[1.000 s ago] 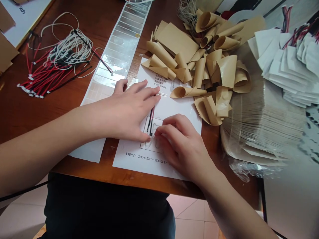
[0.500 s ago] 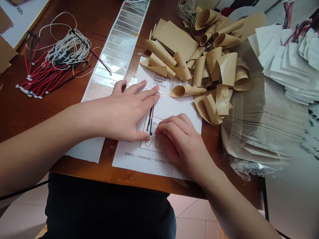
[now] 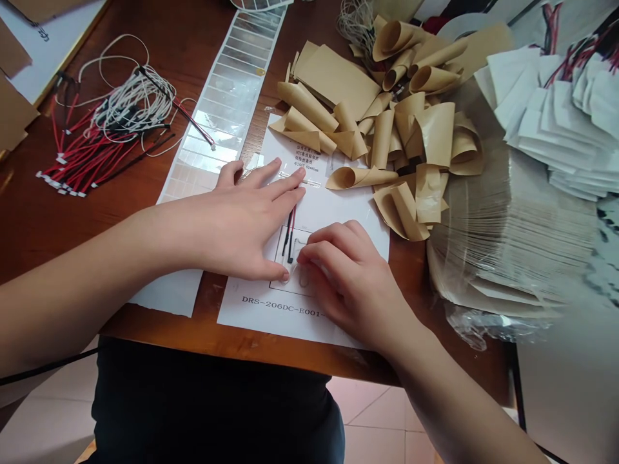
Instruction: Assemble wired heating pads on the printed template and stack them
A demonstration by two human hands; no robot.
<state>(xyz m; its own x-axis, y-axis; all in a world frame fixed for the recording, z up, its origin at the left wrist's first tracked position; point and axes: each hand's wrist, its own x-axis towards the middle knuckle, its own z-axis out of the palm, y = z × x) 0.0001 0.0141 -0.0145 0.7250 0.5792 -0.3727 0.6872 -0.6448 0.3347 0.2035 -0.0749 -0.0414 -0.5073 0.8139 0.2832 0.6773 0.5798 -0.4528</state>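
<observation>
My left hand (image 3: 246,222) lies flat on a white printed sheet (image 3: 338,209), fingers spread, just left of a red and black wire pair (image 3: 290,229). The wire ends run into a printed rectangle outline (image 3: 276,274). Inside it is a thin pale wire loop (image 3: 294,248), partly hidden under my right hand (image 3: 345,283). The curled fingers of that hand rest on the loop, and the thumb is out of sight. Whether they pinch the wire is hidden.
Curled tan backing paper (image 3: 382,122) is heaped beyond the sheet. A label strip (image 3: 222,109) lies to its left, beside red wires and white wire coils (image 3: 120,122). Transparent film sheets (image 3: 507,225) and white wired tags (image 3: 556,109) fill the right. The wooden table's edge (image 3: 242,351) is near me.
The whole view has drifted slightly. Both hands remain on the sheet, and my right fingers have shifted a little over the wire loop.
</observation>
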